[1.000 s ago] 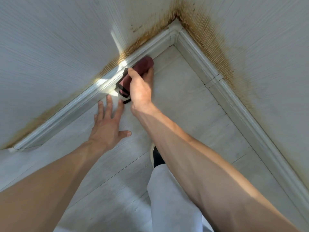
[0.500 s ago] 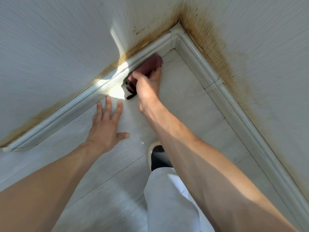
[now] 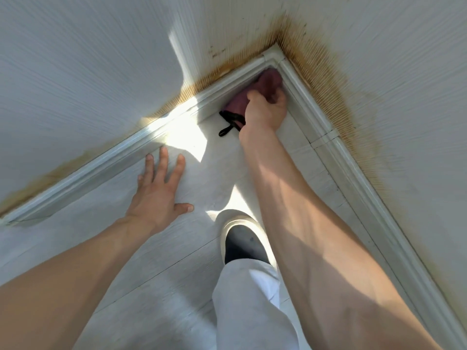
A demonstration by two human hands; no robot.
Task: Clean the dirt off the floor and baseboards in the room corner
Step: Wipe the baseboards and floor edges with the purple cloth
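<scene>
Two pale ribbed walls (image 3: 75, 72) meet above a white wood-grain plank floor (image 3: 75, 248), and along their feet run the white moulded baseboards (image 3: 83, 176), joined by a small corner piece. A broad orange-brown stain (image 3: 336, 97) climbs the wall just above the trim on both sides, thickest at the corner and fading away from it. A patch of hard sunlight falls across the left baseboard and the floor beside it.

The person's leg in white trousers (image 3: 247, 306) and a cream slip-on shoe over a dark sock (image 3: 240, 238) stand near the middle of the floor.

The left hand (image 3: 156, 195) lies flat on the floor with fingers spread, holding nothing, apparently as a brace, its fingertips near the left baseboard. The right hand (image 3: 262, 109) has its grip closed round a dark red cleaning cloth (image 3: 257, 89), which is pushed right into the corner, touching the floor and the foot of both baseboards. A black strap loop (image 3: 228, 122) trails from the cloth onto the floor.

The chief risk, as I judge it, is that the cloth carries loosened dirt back onto the floor or smears it along the trim. The stain on the ribbed wall sits in grooves, so a flat wipe may skip it. The strap could drag grit behind it.
</scene>
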